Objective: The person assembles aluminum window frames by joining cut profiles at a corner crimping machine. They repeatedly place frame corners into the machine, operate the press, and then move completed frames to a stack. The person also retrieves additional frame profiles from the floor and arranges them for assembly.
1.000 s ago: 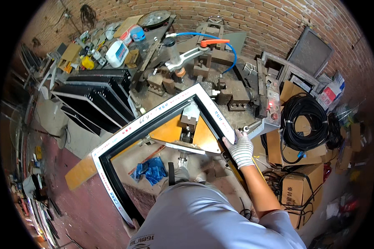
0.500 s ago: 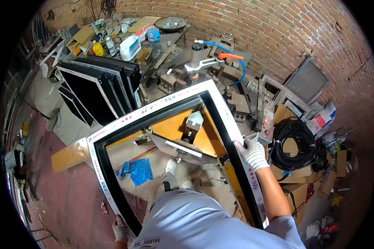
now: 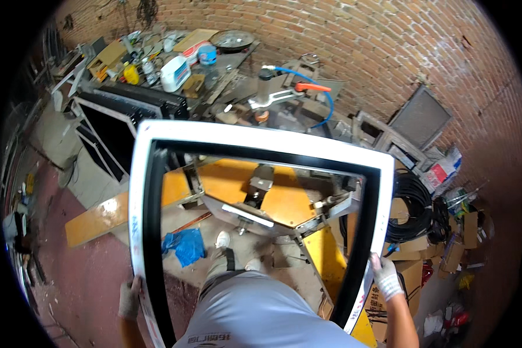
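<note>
Wall (image 3: 383, 52): brick, grey panel (image 3: 420, 119) leaning
Bench (image 3: 229, 60): yellow bottle (image 3: 131, 74), white jug (image 3: 171, 76), round pan (image 3: 232, 40)
Floor (image 3: 101, 275): blue plastic (image 3: 185, 247)
Cardboard (image 3: 419, 243): black coil (image 3: 423, 210) on top

One fisheye view, worn on your head, looks down past your shirt (image 3: 261, 307) at the lower edge. Your left hand (image 3: 130, 299) and right hand (image 3: 386, 278) are near; the floor (image 3: 98, 272) lies farther below, and the brick wall (image 3: 383, 52) rises ahead, bowed toward the round rim.

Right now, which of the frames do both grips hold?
The white frame with the black inner edge: left grip and right grip hold opposite sides. The dark frames standing at left and the grey frame by the brick wall are untouched.
</note>
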Motion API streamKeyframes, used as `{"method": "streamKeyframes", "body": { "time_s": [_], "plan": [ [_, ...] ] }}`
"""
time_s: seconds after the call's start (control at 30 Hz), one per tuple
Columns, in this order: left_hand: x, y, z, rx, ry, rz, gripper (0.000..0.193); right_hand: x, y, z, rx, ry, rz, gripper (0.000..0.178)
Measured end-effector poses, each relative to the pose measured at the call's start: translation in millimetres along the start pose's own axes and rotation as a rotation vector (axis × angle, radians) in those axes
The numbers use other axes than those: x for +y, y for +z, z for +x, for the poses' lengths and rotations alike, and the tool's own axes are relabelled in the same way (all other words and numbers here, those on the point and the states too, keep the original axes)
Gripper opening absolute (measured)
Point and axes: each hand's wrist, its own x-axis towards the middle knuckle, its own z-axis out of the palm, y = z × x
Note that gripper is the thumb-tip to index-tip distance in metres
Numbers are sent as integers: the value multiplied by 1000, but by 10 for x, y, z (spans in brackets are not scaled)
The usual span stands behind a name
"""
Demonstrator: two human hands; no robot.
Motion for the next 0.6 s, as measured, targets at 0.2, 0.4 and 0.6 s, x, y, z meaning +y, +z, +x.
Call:
{"method": "streamKeyframes", "body": {
  "time_s": [0.2,0.4,0.6],
  "plan": [
    [1161,305,467,-118,139,416,45,1124,585,-781,74,364,370,67],
    [1749,742,1394,-289,355,695,52,1767,1487,-1948,-13,926,684,80],
    [2271,1026,2098,-403,269,920,63,867,2188,-2511,91,971,666,80]
  ]
}}
